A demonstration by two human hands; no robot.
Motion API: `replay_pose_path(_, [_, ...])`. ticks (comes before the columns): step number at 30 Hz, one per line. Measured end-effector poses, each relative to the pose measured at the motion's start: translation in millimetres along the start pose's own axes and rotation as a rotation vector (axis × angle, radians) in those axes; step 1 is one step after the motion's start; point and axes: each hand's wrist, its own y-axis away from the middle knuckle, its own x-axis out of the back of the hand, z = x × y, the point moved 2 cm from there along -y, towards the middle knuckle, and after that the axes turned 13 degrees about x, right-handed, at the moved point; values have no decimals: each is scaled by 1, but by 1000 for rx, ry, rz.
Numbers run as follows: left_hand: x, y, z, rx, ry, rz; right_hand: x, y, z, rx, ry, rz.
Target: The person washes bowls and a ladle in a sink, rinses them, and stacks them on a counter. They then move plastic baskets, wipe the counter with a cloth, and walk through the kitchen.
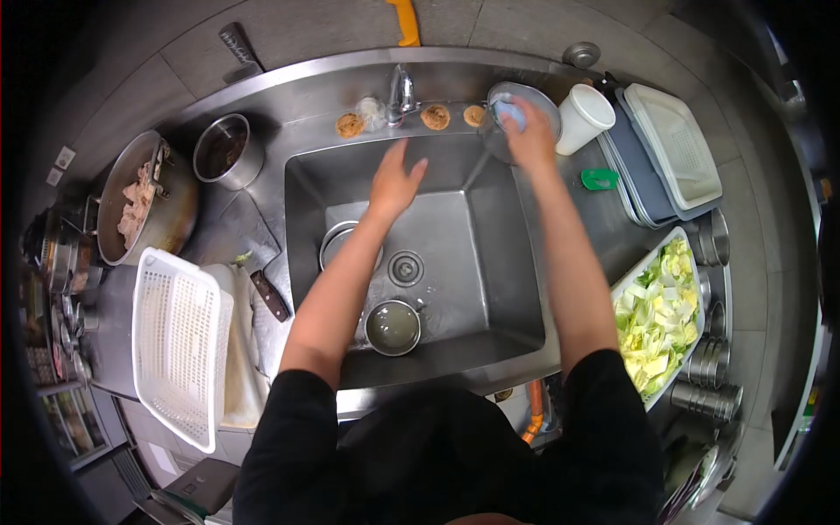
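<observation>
My left hand [398, 182] is over the far left part of the steel sink [472, 315], below the faucet [402, 92]. Its fingers and thumb are apart, and nothing is in it. At the sink's far right corner, my right hand [534, 140] is closed on a pale blue wad [507, 112], which may be a cloth or sponge. Behind that wad is a round, see-through bowl or lid [538, 101]; motion blur hides whether they touch. Down in the sink, a small metal pot [393, 328] holds cloudy water near the drain [405, 269]. My left forearm partly covers another round metal vessel [337, 241].
Brown scrubbers [436, 117] line the back ledge. Right of the sink are a white tub [584, 118], a green scraper [599, 179], stacked trays and a basket of cut cabbage [661, 315]. On the left are a knife [269, 296], a white basket [175, 341] and a large pot [171, 210].
</observation>
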Motion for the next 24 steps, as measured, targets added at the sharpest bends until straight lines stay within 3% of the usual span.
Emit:
replay_pose_path(2, [-4,-39,28,-243,-224,153,-13,32,-29,-123,-177,-42])
replay_pose_path(3, [-9,-51,31,-243,-222,148,-25,56,-35,-201,-276,-89])
replay_pose_path(5, [-23,-69,35,-306,-565,85,-44,101,-38,-294,-374,-157])
replay_pose_path(7, [-44,-73,22,-358,-618,74,-52,135,-39,-489,-424,-249])
replay_pose_path(10, [-61,-59,7,-377,-698,-22,-64,147,-37,-365,-417,-148])
replay_pose_path(11, [-66,-57,-4,-347,-578,-66,-66,142,-42,-378,-423,-150])
replay_pose_path(13, [-76,-65,-33,-315,-463,-108,-66,103,-61,-117,-373,-65])
replay_pose_path(15, [-83,-86,-70,330,195,-434,-88,78,-71,-54,-378,-44])
replay_pose_path(16, [-83,-86,-76,331,190,-430,-98,64,-78,15,-379,-23])
replay_pose_path(17, [-77,-80,-78,445,624,-409,-105,48,-86,15,-385,-19])
replay_pose_path(18, [-71,-72,-77,548,1063,-371,-115,34,-92,-128,-408,-189])
replay_pose_path(19, [-67,-63,-74,548,1060,-362,-125,22,-99,-270,-428,-363])
replay_pose_path(21, [-61,-42,-51,674,1405,-345,-151,9,-106,-282,-429,-317])
replay_pose_path(24, [-46,-23,-15,771,1520,-477,-187,-2,-98,-268,-346,-246])
